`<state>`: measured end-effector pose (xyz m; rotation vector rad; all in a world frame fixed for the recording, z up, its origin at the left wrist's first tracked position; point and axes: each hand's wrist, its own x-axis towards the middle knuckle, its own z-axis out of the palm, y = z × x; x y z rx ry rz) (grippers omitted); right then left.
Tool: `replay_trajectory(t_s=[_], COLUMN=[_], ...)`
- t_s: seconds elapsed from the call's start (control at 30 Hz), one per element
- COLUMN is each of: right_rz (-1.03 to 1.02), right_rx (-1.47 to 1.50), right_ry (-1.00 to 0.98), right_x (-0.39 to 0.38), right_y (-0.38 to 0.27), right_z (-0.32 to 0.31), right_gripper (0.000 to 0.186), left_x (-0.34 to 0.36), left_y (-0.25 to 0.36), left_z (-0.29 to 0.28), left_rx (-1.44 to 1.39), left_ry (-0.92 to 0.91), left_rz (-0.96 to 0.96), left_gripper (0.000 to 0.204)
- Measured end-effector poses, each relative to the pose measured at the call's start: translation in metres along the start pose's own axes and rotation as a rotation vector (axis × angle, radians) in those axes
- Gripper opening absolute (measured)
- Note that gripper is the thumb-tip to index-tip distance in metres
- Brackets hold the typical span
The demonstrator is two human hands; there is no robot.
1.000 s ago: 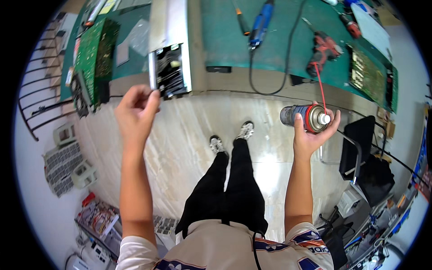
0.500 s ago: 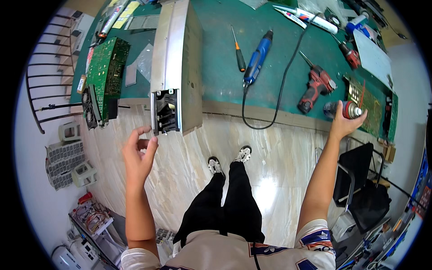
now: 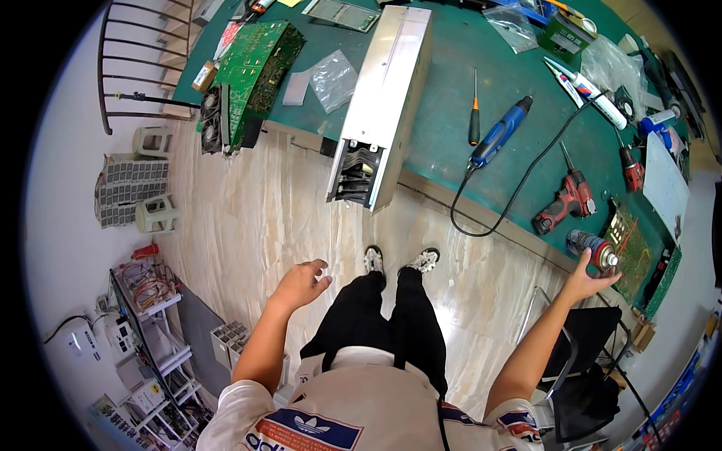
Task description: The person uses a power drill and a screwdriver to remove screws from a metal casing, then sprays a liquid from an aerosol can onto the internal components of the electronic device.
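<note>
Evidently, spray can (image 3: 593, 247) upright in right hand's (image 3: 589, 275) grip, at bench edge (image 3: 519, 233).

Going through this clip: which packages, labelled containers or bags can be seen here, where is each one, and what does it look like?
Spray can: near bench edge, in the right hand; dark cylinder, red top.
Clear plastic bag: on the green bench, left of the long metal case; crumpled, see-through.
Second clear bag: far bench, top; see-through.
Green box: beside that bag; small, rectangular.
White tubes: right bench; slim, labelled.
Left hand: empty.
</note>
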<state>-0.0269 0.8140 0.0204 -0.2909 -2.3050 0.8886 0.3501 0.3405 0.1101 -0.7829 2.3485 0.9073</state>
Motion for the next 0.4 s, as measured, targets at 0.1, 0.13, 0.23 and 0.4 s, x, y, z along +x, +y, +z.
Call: replay_trajectory(t_s=[0.1,0.13,0.23,0.4], right_rz=[-0.149,-0.221,-0.367,-0.102], right_rx=[-0.124,-0.179,-0.13,0.18], right_ry=[0.033,0.034,-0.083,-0.55], right_x=[0.0,-0.003,-0.031,-0.073], right_y=[-0.011,-0.024,-0.074,-0.135], right_z=[-0.021,-0.03,-0.033,0.046], right_gripper=[0.095,0.092,0.077,0.041], left_x=[-0.01,-0.01,-0.005,-0.001], left_y=[-0.013,-0.019,-0.058,-0.196], left_z=[0.004,0.004,0.009,0.054], left_rx=[-0.023,-0.067,-0.246,-0.483], left_ry=[-0.014,-0.011,0.015,0.0], left_rz=[-0.012,-0.031,-0.118,-0.398], left_gripper=[0.035,0.034,0.03,0.031])
